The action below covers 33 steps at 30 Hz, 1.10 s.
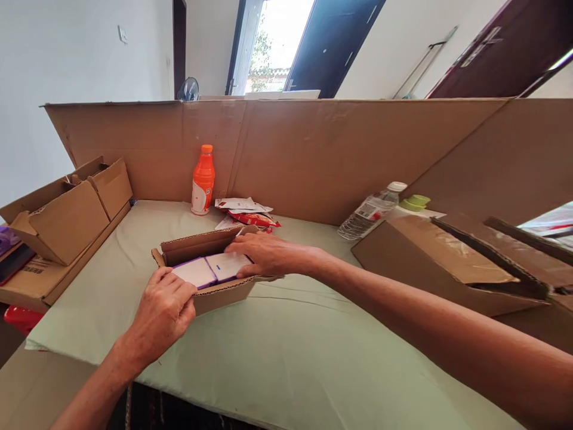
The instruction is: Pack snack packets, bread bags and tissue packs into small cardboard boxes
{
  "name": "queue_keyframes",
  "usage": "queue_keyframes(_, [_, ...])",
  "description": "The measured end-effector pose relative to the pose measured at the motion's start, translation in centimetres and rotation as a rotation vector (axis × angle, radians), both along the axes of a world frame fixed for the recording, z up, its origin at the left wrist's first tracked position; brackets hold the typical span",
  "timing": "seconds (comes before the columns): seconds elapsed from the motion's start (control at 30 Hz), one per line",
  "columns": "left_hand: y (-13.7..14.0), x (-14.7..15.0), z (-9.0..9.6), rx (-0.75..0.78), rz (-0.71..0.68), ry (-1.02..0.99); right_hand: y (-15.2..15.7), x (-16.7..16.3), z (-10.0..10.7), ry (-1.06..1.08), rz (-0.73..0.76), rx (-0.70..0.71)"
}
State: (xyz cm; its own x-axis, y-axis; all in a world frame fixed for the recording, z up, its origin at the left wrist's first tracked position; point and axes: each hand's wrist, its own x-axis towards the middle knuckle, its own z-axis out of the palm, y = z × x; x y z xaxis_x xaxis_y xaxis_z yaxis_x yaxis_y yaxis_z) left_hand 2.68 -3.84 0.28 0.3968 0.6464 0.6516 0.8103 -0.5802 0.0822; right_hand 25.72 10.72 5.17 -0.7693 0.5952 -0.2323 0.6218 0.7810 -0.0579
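A small open cardboard box point(224, 297) sits on the green-covered table. Inside it, two white packs with purple edges lie end to end: a left pack point(194, 273) and a right pack point(226, 266). My left hand point(168, 301) is closed over the box's front left corner, its fingertips at the end of the left pack. Reaching in from the right, my right hand point(259, 254) has its fingers bent over the right pack's outer end, thumb on the near side. Its fingertips are partly hidden behind the box's end flap.
An orange bottle point(203, 182) and some red and white packets point(248, 212) stand behind the box. At right, a clear bottle point(369, 212) leans by a larger carton point(403, 263). More cartons point(67, 221) are at left. A cardboard wall point(304, 155) borders the back.
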Motion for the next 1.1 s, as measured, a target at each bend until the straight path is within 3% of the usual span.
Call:
queue_keyframes(0.1, [-0.2,-0.3,0.1,-0.011,0.0,-0.012,-0.3,0.6,0.6,0.134,-0.022,0.066])
queue_keyframes(0.23, [-0.5,-1.4,1.4,-0.116,-0.103,-0.009,-1.2,3.3,1.1,0.461,-0.166,0.256])
queue_keyframes(0.4, [-0.7,-3.2,2.8,-0.232,-0.154,-0.015,-3.2,5.9,-0.8,0.541,-0.309,0.112])
queue_keyframes(0.5, [-1.6,-3.2,1.5,-0.168,-0.023,-0.104,-4.2,6.0,-2.4,0.646,-0.289,0.075])
queue_keyframes(0.6, [-2.7,-2.4,-0.8,-0.148,0.108,-0.246,-4.4,5.9,-3.0,0.654,-0.166,0.149])
queue_keyframes(0.7, [-3.2,-1.5,-2.9,-0.139,0.145,-0.345,-4.1,5.8,-2.6,0.591,-0.033,0.221])
queue_keyframes(0.83, [-2.8,-0.9,-4.0,-0.048,0.177,-0.39,-4.2,5.5,-1.7,0.609,0.058,0.252])
queue_keyframes(0.97, [-2.5,-0.9,-4.2,-0.015,0.145,-0.424,-3.4,4.4,-1.1,0.564,0.117,0.133])
queue_keyframes(1.1, [-2.4,-1.0,-4.5,-0.015,0.109,-0.441,-0.7,3.6,-1.1,0.533,0.014,-0.034])
